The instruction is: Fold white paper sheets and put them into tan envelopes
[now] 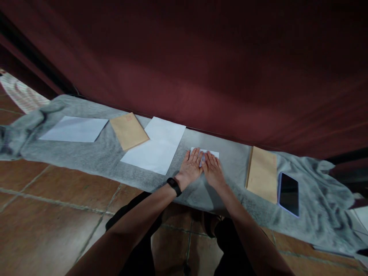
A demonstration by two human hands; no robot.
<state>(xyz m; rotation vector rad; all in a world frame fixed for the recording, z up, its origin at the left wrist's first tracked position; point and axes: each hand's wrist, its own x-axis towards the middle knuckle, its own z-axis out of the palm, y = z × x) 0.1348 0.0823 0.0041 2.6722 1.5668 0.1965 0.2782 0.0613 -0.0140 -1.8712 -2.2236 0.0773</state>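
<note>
A small piece of white paper (214,153), possibly folded, lies on the grey cloth (232,157). My left hand (190,165) rests flat on its left part, fingers stretched out. On the right part my right hand (212,168) also lies flat, its fingertips close to those of the left. Most of the paper is hidden under the two hands. Just left of them is a large white sheet (161,145), with a brown envelope (129,131) lying over its left edge.
Further left lies a white paper stack (76,129). To the right are several brown envelopes (262,174) in a pile and a dark-screened phone (289,194). A dark red curtain (184,92) hangs behind the cloth-covered surface. Tiled floor (57,207) shows in front.
</note>
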